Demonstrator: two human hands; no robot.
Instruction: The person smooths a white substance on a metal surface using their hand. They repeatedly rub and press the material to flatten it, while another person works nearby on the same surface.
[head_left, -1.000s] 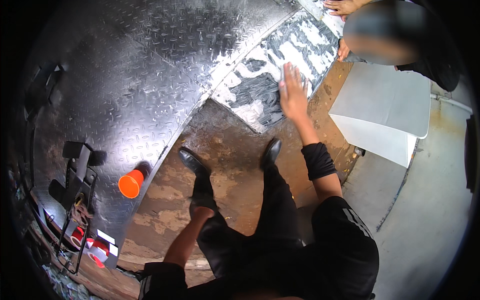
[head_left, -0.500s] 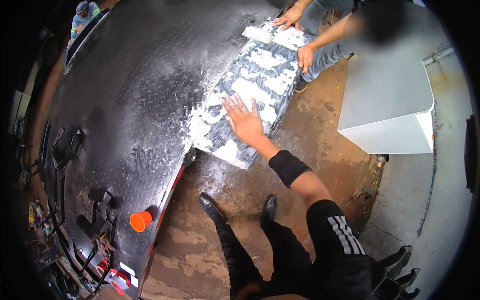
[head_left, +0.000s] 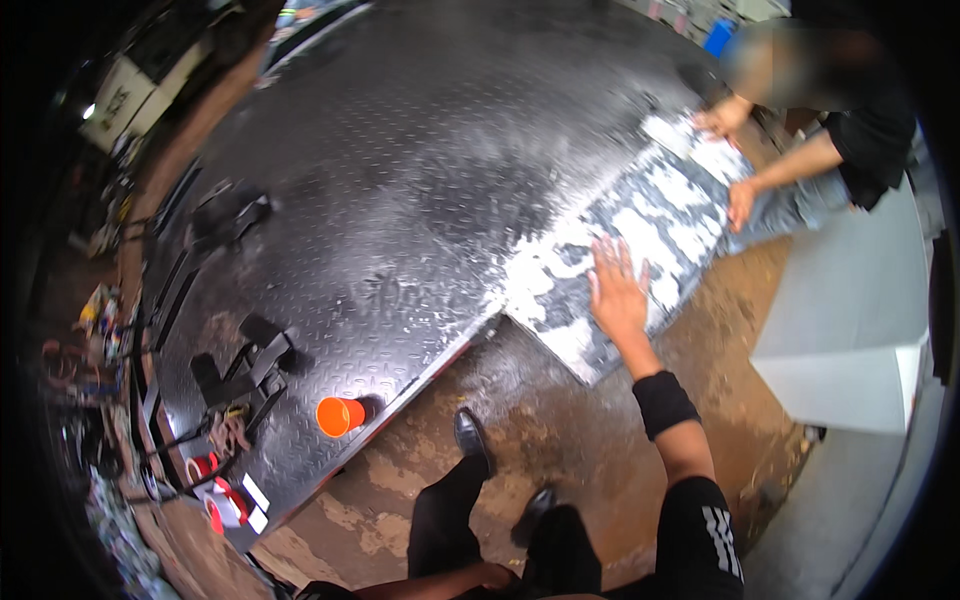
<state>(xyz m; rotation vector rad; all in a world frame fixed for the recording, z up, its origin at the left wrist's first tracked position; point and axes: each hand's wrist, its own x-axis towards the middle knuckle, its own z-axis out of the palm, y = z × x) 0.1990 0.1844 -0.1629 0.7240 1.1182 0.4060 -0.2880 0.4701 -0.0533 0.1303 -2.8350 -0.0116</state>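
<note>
My right hand (head_left: 619,295) lies flat with fingers spread on a dark panel (head_left: 570,352) smeared with white paste. The panel juts out from the edge of a large black diamond-plate deck (head_left: 400,150). At the lower edge my left hand (head_left: 494,577) is near my body and partly cut off; its fingers do not show clearly. A co-worker at the panel's far end rests one hand (head_left: 728,119) on the white-coated part and the other hand (head_left: 741,203) on its right edge. A whitish flat strip (head_left: 668,135) lies close to the co-worker's far hand.
An orange cup (head_left: 340,416) stands on the deck near its front edge. Black metal brackets (head_left: 255,360) and red-and-white tape rolls (head_left: 226,503) lie at left. A grey-white cabinet-like box (head_left: 850,320) stands on the right. My shoes (head_left: 470,438) are on the brown, stained floor.
The view has swung, so the deck and panel appear farther right. My right hand stays spread on the panel. My right foot has drawn back. The co-worker's hands remain at the panel's far end.
</note>
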